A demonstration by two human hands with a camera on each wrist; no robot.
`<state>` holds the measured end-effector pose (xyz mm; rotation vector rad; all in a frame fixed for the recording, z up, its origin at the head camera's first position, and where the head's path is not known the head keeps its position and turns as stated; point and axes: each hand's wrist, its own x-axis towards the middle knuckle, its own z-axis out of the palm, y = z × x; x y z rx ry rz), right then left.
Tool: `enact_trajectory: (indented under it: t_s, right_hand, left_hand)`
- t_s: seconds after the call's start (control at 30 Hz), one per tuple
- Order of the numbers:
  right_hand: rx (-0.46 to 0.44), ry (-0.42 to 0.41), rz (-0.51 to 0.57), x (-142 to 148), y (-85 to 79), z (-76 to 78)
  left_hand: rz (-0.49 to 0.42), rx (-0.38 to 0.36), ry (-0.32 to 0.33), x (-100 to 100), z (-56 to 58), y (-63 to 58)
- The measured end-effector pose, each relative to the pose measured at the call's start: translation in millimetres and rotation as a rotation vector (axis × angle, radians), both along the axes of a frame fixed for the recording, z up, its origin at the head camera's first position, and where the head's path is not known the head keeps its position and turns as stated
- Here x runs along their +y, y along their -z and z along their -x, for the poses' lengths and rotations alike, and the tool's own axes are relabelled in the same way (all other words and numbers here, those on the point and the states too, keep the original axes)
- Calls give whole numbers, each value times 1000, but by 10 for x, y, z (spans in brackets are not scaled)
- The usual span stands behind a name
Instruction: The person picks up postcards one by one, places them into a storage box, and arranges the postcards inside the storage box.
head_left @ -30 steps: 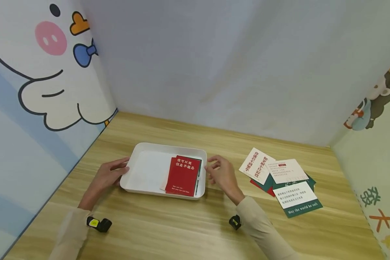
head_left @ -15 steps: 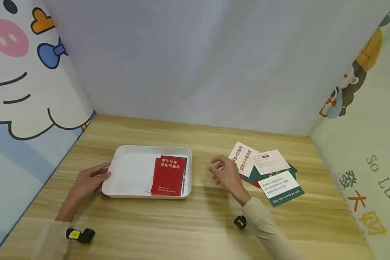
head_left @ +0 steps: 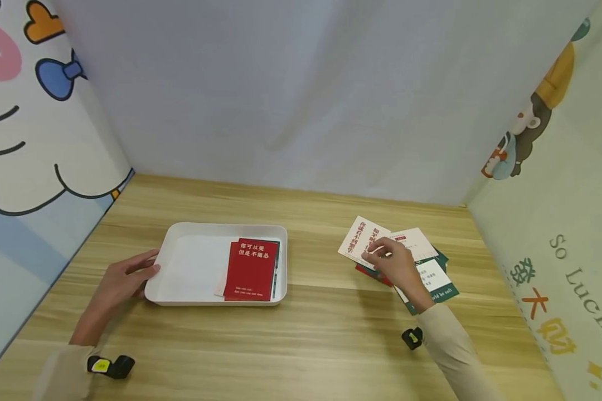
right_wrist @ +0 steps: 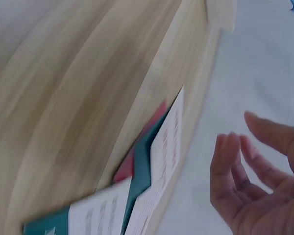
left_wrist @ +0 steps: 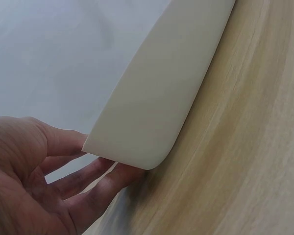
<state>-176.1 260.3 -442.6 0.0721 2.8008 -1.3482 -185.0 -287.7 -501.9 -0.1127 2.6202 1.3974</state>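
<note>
the red-topped card stack [head_left: 251,272] sits inside the right end of the white tray [head_left: 190,267], left of centre in the frame. i judge this portion placed; the loose cards [head_left: 415,243], overlapping right of centre, are not yet in. my left hand [head_left: 122,281] touches the tray's left end, fingers relaxed. my right hand [head_left: 395,266] hovers over the loose cards, thumb spread from bent fingers, pinching nothing. cards: thin, flat, rectangular. tray: smooth, shallow, round-cornered. tabletop [head_left: 306,351]: wood-grained.
</note>
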Motion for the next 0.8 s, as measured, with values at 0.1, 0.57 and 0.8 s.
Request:
enact_trajectory:
  t_s: [0.1, 0.57, 0.8]
  right_hand:
    - [-8, -84, -25, 233, -7, 3]
    - [-22, -399, -190, 872, -71, 39]
    - [-116, -453, -305, 984, -41, 37]
  left_hand:
    - [7, 0, -5, -6, -6, -8]
    - [-2, 4, -3, 3, -9, 14]
    - [1, 8, 5, 0, -24, -7]
